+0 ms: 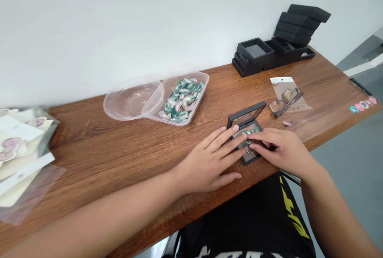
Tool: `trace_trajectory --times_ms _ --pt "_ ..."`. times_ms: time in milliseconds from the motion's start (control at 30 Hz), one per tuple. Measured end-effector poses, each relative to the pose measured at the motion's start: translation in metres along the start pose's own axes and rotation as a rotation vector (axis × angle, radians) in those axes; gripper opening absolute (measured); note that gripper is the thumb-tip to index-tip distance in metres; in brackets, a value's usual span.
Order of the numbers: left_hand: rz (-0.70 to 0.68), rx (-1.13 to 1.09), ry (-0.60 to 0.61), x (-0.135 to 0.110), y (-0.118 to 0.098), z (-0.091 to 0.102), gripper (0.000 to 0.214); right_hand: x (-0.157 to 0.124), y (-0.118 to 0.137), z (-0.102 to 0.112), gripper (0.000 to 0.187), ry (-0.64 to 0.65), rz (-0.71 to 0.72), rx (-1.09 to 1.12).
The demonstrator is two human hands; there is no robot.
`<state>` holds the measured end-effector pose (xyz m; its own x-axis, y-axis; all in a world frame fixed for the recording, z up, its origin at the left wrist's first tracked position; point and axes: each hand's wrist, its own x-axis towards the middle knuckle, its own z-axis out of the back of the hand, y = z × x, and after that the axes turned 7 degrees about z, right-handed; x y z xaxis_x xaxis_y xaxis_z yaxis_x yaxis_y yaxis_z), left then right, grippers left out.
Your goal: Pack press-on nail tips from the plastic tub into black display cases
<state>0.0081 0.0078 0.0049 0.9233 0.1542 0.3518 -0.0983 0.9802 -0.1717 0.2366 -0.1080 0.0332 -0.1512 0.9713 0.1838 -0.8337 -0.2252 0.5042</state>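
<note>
Light, Stiff and Slippery Work

The left hand (211,158) is spread nearly flat, pinching nothing, its fingertips over the open, hinged, square black frame case (247,123) on the brown wood-grain counter (113,154). The case looks light and stiff, best held by its rim; the small, glossy green pieces (247,143) inside are probably slippery. The right hand (283,148) is half-curled over them; whether it grips one, I cannot tell. A plain white wall (119,22) backs the counter; grey floor (347,170) shows at right.

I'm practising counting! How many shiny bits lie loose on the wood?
1: a pinkish piece lies between the glasses and the right hand. More may hide under it or the left hand.
</note>
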Motion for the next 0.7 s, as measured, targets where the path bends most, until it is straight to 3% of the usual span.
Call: trace_trajectory --times_ms 400,700 --pt "0.006 -0.006 0.009 -0.001 0.000 0.000 0.052 0.001 0.003 0.000 0.015 0.056 -0.042 0.003" --pt "0.007 -0.005 0.030 -0.001 0.000 0.001 0.052 -0.003 0.018 -0.010 0.017 -0.086 -0.074 -0.215"
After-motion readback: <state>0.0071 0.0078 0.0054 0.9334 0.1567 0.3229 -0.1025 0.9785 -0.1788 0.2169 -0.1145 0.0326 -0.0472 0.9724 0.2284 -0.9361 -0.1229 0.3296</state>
